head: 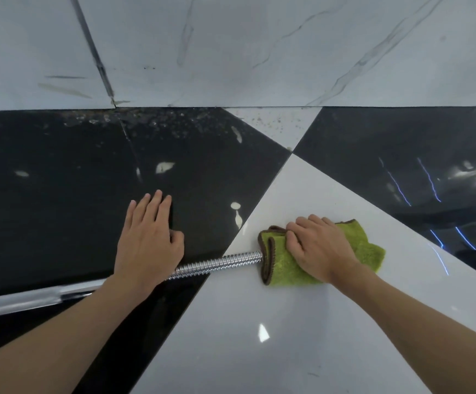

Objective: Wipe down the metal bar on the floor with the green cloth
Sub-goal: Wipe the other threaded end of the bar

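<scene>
A chrome metal bar (219, 264) lies across the floor from the lower left edge to the middle, smooth at the left and threaded at its right end. The green cloth (285, 265), edged in brown, is wrapped over that threaded end. My right hand (320, 248) presses down on the cloth and grips it around the bar's tip. My left hand (148, 240) rests flat over the bar's middle, fingers extended onto the black tile, holding nothing. The bar's stretch under my left hand and its tip inside the cloth are hidden.
The floor is glossy black tile (60, 194) and white tile (259, 336) meeting diagonally under the bar. A white marbled wall (231, 52) rises just beyond, with dust and specks along its base (145, 120).
</scene>
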Tool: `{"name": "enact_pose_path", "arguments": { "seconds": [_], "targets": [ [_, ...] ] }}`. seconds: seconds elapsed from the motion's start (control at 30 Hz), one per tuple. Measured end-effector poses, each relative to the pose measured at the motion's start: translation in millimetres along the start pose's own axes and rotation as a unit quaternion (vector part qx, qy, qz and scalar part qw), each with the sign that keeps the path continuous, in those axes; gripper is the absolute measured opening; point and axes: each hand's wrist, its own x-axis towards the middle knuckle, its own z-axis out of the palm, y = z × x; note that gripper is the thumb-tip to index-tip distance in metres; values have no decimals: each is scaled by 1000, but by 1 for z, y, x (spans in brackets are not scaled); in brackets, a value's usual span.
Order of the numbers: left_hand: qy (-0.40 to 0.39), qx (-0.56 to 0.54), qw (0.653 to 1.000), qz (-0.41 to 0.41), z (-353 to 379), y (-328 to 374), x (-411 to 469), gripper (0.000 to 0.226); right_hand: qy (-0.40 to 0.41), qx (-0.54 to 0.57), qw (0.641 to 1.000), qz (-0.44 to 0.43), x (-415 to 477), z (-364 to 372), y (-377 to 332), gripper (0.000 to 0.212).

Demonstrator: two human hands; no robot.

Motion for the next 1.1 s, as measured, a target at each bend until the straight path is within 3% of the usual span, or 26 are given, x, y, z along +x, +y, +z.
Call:
{"name": "enact_pose_path", "arguments": {
  "seconds": [0.23,0.37,0.57,0.73,0.87,1.1],
  "targets": [
    [21,-15,1000,3,1,-3,19,58,101,40,994,-16,16,5,-89,22],
    [32,-31,999,8,0,-6,21,55,138,77,986,-45,29,12,-141,24],
    [24,-46,999,-10,-9,-7,23,47,133,63,986,-76,31,12,-109,24],
    [-6,-37,999,-3,-8,1,9,57,83,10,996,-19,29,7,-39,26],
    [15,23,1000,9,-2,-1,9,67,23,18,999,13,28,4,12,33],
    [-12,44,999,11,-1,-3,20,70,68,20,997,29,37,6,-11,32]
  ]
}}
